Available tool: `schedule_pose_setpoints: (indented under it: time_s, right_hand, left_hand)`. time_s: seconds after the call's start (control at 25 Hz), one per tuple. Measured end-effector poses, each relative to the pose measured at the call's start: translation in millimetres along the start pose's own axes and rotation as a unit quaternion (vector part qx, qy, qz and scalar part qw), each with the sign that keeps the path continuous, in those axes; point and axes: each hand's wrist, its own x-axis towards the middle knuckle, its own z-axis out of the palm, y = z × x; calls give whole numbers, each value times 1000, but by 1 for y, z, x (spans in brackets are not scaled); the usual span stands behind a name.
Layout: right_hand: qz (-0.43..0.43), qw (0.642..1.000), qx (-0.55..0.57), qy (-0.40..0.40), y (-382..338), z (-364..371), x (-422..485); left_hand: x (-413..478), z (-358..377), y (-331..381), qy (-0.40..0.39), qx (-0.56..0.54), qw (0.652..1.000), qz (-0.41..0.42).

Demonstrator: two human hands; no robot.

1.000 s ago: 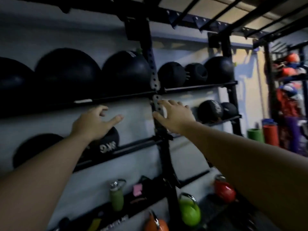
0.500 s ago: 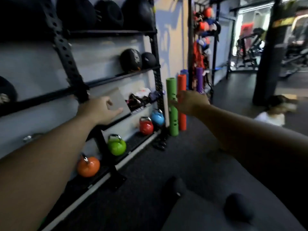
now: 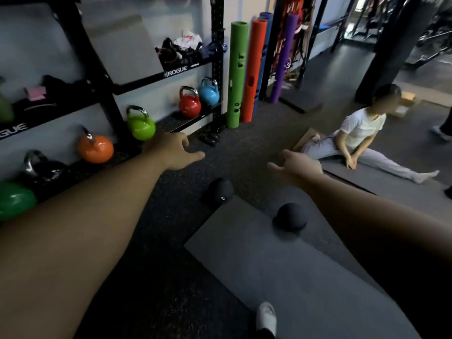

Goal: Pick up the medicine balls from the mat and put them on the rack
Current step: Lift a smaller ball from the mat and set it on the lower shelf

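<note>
Two black medicine balls lie on the floor ahead. One medicine ball (image 3: 220,192) sits at the far corner of the grey mat (image 3: 281,270), half on the dark floor. The other medicine ball (image 3: 290,217) rests on the mat to its right. My left hand (image 3: 175,151) hovers above and left of the first ball, fingers spread, holding nothing. My right hand (image 3: 297,166) hangs above the second ball, fingers loosely apart, holding nothing. The black rack (image 3: 217,57) stands along the wall at left; its ball shelves are out of view.
Coloured kettlebells (image 3: 140,124) line the rack's bottom shelf. Green and orange foam tubes (image 3: 236,77) stand at the rack's right end. A person in a white shirt (image 3: 359,140) sits on another mat to the right. My white shoe (image 3: 266,316) is on the mat.
My view has swung down and right from the rack's ball shelves to the floor. Both hands left the rack and now reach out over the two balls on the mat.
</note>
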Motion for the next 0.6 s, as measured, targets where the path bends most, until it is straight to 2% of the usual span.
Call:
schedule_pose_setpoints:
  time_s: [0.28,0.44,0.6]
  right_hand:
    - [-58,998,-16,-30,22,16,95]
    - [-105,993,-26,-49,38,13,179]
    - [-130,988,-44,-75,32,26,264]
  left_hand:
    - [87,27,58,7,-18,1000,-25]
    - [159,58,88,7,-37,998,-50]
    - [226,85,91,-29,-49,995,-76]
